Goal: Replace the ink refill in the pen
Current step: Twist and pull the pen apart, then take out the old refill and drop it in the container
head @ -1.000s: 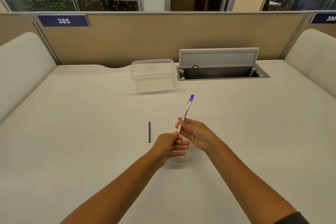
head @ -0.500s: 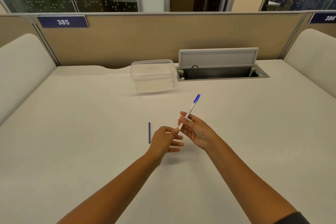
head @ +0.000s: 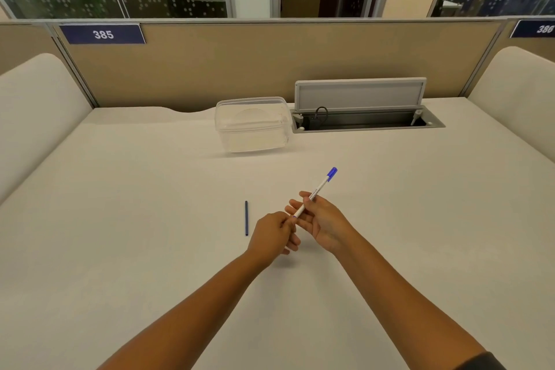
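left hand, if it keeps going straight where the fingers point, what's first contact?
The left hand points up-right at the near tip of the pen, held by the right hand. It would meet that tip first; they may already touch, depth is unclear.

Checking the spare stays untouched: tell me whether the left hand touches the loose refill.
Apart. The head view shows bare table between the left hand and the refill.
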`<state>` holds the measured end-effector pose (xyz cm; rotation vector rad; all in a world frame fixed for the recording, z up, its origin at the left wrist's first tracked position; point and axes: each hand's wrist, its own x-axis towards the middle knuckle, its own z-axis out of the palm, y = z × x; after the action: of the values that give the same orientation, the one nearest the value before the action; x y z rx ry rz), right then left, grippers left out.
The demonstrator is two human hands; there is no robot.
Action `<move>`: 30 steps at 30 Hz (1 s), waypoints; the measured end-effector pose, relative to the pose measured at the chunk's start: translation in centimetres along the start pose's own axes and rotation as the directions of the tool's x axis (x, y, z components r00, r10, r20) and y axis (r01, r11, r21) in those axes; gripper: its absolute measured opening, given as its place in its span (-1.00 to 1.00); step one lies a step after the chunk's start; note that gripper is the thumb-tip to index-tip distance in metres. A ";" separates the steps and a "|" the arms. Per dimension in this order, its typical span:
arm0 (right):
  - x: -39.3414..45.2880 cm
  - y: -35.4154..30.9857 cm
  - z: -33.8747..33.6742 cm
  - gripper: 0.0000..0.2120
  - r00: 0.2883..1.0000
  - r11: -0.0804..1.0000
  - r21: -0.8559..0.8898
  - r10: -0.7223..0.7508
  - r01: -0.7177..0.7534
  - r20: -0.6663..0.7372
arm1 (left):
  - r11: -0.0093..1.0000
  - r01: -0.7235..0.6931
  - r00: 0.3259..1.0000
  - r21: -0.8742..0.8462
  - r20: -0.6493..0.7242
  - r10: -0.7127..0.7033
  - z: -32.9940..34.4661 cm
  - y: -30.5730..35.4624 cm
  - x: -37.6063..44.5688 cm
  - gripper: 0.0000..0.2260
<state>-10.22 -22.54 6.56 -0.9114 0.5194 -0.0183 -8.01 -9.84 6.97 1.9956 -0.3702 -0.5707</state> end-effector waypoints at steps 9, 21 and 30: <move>1.6 -4.2 -3.8 -0.82 0.980 0.968 0.234 -0.041 0.087 -0.194 | 0.822 0.407 0.912 -0.398 0.224 -0.343 -0.3 -0.9 -2.0 -0.72; 0.7 -1.7 -4.3 -0.93 0.956 0.935 -0.317 -0.228 0.162 -0.185 | 0.824 -0.008 0.996 0.566 -0.067 0.056 3.5 -2.7 0.6 -0.72; 0.8 0.0 -5.2 -0.90 0.903 0.642 -0.694 -0.429 0.326 0.027 | 0.838 -0.023 0.995 0.545 -0.065 0.070 3.6 -3.0 2.0 -0.70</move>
<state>-11.82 -26.63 3.66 -1.7655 0.4565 -0.2969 -8.23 -12.07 2.42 2.5417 -0.5786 -0.3705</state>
